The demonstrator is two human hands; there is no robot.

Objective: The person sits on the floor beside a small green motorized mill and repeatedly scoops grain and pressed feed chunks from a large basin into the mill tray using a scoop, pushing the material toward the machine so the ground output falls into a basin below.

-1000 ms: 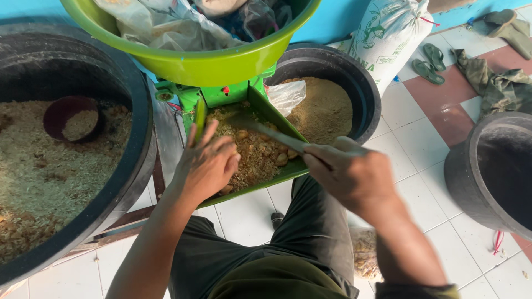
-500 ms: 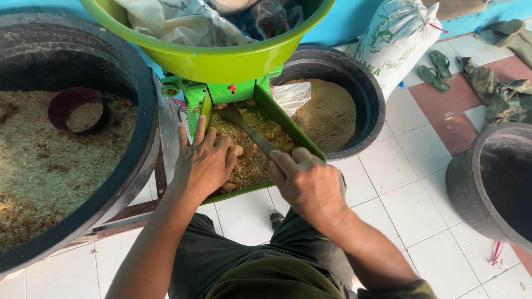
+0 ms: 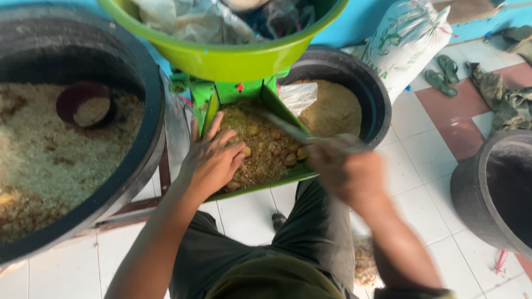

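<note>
Head view: two hands (image 3: 210, 160) (image 3: 346, 171), one green tray (image 3: 266, 185).

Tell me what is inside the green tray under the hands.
The green tray holds brownish crumbly mash with pale lumps. The left hand covers its left part; the right hand holds a blurred stick over it.

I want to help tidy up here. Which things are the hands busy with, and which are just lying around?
Busy with:
- left hand resting on the brown crumbly mix with lumps
- right hand, blurred, holding a thin grey stick
- green slanted metal tray

Lying around:
- green rubber sandals
- white printed sack
- crumpled olive cloth
</note>
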